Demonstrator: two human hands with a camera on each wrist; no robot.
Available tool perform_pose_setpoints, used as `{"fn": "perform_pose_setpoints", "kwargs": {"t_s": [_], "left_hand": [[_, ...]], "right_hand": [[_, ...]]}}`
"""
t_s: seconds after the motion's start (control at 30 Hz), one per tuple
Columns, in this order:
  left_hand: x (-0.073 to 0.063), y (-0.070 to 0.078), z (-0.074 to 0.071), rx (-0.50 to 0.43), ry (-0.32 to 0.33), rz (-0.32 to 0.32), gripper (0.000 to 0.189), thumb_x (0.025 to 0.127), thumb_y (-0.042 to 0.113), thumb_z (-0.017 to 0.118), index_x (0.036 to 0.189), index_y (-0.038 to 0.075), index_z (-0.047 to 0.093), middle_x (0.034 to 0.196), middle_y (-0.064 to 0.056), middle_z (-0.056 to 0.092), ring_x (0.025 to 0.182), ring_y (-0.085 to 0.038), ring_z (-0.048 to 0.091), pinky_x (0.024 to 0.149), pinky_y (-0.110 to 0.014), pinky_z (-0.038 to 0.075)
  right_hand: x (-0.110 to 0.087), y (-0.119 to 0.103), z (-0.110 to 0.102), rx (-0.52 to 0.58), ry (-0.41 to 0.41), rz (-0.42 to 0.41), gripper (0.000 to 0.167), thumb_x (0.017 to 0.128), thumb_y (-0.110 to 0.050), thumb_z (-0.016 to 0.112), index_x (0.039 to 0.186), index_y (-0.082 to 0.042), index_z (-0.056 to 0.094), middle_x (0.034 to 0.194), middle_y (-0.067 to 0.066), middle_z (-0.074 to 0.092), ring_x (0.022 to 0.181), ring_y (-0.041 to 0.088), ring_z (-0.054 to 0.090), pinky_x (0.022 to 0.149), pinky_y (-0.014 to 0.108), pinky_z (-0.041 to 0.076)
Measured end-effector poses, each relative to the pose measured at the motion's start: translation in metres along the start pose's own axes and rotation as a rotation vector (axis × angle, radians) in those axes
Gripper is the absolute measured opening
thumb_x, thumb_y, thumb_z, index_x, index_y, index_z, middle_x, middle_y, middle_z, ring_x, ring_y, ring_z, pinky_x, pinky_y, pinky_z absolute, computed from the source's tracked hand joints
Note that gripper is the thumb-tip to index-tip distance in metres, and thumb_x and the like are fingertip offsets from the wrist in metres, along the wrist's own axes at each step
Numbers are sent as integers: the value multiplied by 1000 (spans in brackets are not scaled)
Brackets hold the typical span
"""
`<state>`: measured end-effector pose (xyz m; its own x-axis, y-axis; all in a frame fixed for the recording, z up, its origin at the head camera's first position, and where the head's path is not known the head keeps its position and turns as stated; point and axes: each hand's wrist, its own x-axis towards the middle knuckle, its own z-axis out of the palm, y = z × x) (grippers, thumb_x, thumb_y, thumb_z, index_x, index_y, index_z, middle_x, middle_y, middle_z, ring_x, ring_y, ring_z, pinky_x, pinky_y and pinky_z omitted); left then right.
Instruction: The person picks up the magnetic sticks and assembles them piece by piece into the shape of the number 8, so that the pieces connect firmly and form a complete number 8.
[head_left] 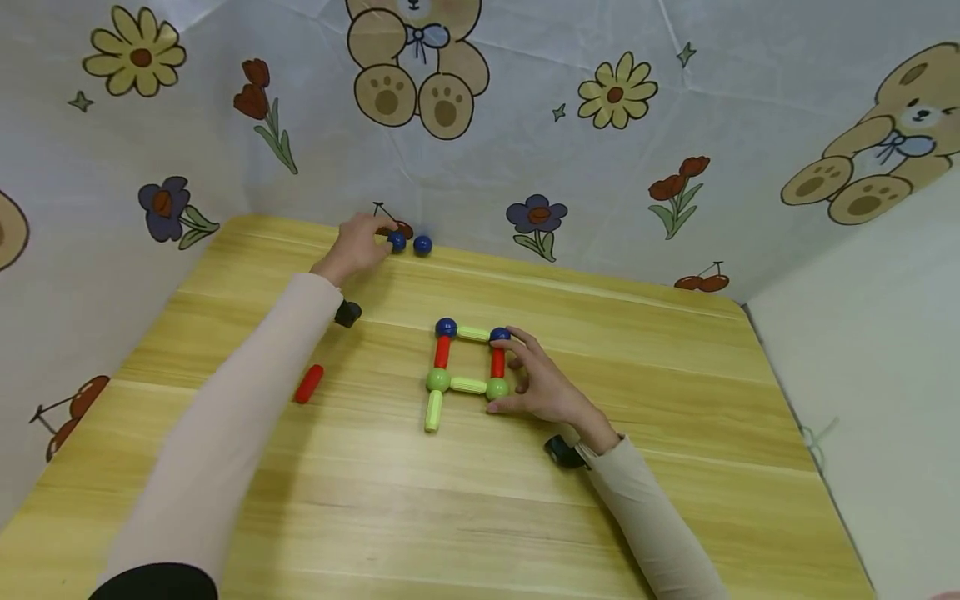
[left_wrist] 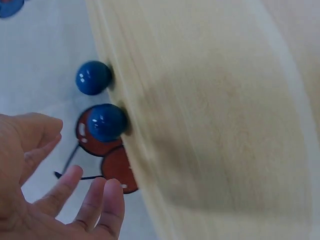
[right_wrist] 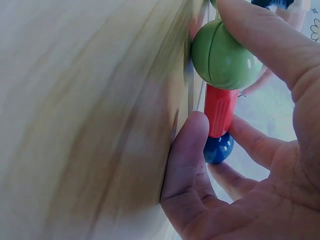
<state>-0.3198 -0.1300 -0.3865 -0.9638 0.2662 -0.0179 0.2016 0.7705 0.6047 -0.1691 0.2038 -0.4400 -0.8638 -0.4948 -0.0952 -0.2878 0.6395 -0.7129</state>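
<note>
Two blue balls [head_left: 423, 245] sit by the table's back edge. My left hand [head_left: 358, 248] reaches to the nearer one; in the left wrist view its fingers [left_wrist: 112, 205] are spread and apart from that blue ball [left_wrist: 107, 122]. A ball-and-stick square [head_left: 442, 352] lies at mid-table, with blue balls at the back corners, green balls in front, red sticks along the sides and yellow-green sticks across. My right hand [head_left: 551, 385] holds its right side, thumb at the green ball [right_wrist: 222, 57], fingers around the blue ball [right_wrist: 218, 148]. A yellow-green stick [head_left: 432, 412] extends from the left green ball.
A loose red stick [head_left: 309, 384] lies left of the square, beside the left sleeve. Black wrist cameras [head_left: 562, 452] sit at both cuffs. A printed cloth [head_left: 495, 167] with bears and flowers hangs behind the wooden table [head_left: 375, 517].
</note>
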Motion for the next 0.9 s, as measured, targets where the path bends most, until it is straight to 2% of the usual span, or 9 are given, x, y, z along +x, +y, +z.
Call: {"fn": "perform_pose_setpoints", "kwargs": {"t_s": [0.13, 0.27, 0.4, 0.57, 0.7, 0.8, 0.9], "left_hand": [[14, -8, 6, -88, -35, -38, 42, 103, 6, 51, 144, 1, 49, 153, -24, 38, 147, -42, 25, 121, -57, 12], [22, -14, 14, -166, -74, -74, 43, 104, 7, 49, 147, 5, 46, 159, -21, 31, 149, -44, 18, 121, -58, 12], [24, -17, 23, -169, -67, -101, 42, 104, 9, 49, 146, 7, 48, 159, -22, 33, 148, -47, 18, 121, -60, 9], [21, -15, 31, -144, -22, -60, 37, 102, 4, 51, 139, 3, 55, 151, -22, 44, 146, -42, 28, 122, -55, 10], [17, -14, 33, -136, 8, -46, 34, 101, 2, 51, 135, 0, 58, 147, -23, 49, 142, -42, 35, 120, -52, 23], [13, -14, 33, -123, -1, -37, 33, 102, 4, 52, 134, -2, 58, 146, -23, 49, 140, -41, 39, 117, -50, 31], [9, -12, 33, -88, -23, 29, 32, 103, 6, 52, 133, -2, 58, 146, -24, 49, 139, -41, 40, 116, -51, 32]], "right_hand": [[0, -1, 0, -3, 0, 5, 91, 74, -26, 91, 149, -12, 43, 165, 10, 15, 108, 26, 53, 73, 27, 49], [0, -1, 0, -1, 1, 9, 90, 74, -25, 91, 149, -12, 43, 165, 10, 15, 108, 25, 53, 73, 26, 49], [2, -1, 1, 5, -8, 3, 91, 74, -26, 91, 149, -12, 42, 165, 10, 15, 108, 25, 53, 73, 26, 49], [2, -2, 0, -3, -2, 14, 91, 73, -26, 91, 149, -13, 42, 165, 9, 14, 107, 25, 52, 72, 26, 49], [1, -2, 0, -2, 3, 14, 91, 73, -26, 91, 149, -12, 43, 165, 10, 14, 107, 25, 52, 72, 26, 49], [1, -3, 0, -3, -1, 19, 91, 73, -26, 91, 149, -13, 43, 165, 9, 14, 106, 25, 52, 73, 26, 49], [0, -3, 0, -4, -1, 21, 91, 73, -26, 91, 149, -13, 43, 165, 9, 14, 107, 25, 52, 73, 27, 49]]}}
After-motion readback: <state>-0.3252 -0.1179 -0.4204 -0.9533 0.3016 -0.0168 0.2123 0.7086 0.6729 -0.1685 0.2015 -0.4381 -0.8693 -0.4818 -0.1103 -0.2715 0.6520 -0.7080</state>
